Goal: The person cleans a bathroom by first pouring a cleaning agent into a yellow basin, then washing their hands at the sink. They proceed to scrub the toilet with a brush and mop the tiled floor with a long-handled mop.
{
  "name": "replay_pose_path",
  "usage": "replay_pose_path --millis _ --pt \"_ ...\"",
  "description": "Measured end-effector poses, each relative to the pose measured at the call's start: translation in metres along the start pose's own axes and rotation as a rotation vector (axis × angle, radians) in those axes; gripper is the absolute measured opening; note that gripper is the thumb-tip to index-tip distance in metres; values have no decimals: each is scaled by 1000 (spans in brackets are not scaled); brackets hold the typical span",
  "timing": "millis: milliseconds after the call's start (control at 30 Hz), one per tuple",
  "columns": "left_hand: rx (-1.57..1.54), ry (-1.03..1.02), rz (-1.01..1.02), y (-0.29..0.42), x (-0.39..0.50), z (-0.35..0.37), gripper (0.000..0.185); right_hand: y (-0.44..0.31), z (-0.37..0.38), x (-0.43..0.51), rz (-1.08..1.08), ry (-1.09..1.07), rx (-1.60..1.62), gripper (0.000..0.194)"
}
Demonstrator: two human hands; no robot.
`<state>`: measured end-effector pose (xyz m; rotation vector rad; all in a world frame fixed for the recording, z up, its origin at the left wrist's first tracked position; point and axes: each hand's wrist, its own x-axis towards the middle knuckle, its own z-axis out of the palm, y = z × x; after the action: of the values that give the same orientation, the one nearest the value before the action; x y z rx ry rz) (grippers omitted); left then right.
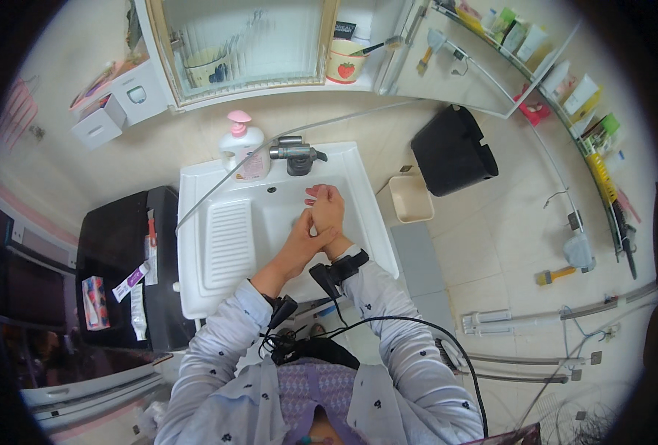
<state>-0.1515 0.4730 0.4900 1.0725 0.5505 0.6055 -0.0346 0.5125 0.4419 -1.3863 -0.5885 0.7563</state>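
Note:
Over the basin of a white sink (279, 239) my two hands touch each other. My left hand (301, 245) reaches across with its fingers and thumb around the wrist of my right hand (328, 210). The right hand's fingers are bent, point towards the faucet and show no object in them. A dark metal faucet (298, 154) stands on the sink's back rim, and beside it is a white pump bottle (245, 153) with a pink top. A ribbed washboard surface (230, 239) forms the sink's left part. Black straps with small devices sit on both wrists.
Left of the sink, a black washing machine lid (112, 239) holds tubes (131, 282) and a small box (95, 303). Right stand a beige bin (412, 199) and a black bin (454, 151). A grey hose (329, 119) crosses behind the faucet; a black cable (446, 331) runs beside my right arm.

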Motion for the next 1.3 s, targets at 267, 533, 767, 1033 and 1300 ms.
replay_pose_path --millis 267,533,767,1033,1300 --pt "-54 -169 145 3 -22 -6 52 -25 -2 -26 137 -46 167 32" --pt "34 -42 74 -2 -29 5 60 -24 -2 -38 -280 11 -200 31" --pt "-38 -41 48 -4 -28 7 61 -24 2 -42 -155 -4 -103 31" --pt "-11 -207 168 4 -30 -6 66 -35 -2 -38 152 -47 229 34" --pt "-25 -131 93 -4 -25 -2 70 -32 2 -37 -132 -1 -11 27"
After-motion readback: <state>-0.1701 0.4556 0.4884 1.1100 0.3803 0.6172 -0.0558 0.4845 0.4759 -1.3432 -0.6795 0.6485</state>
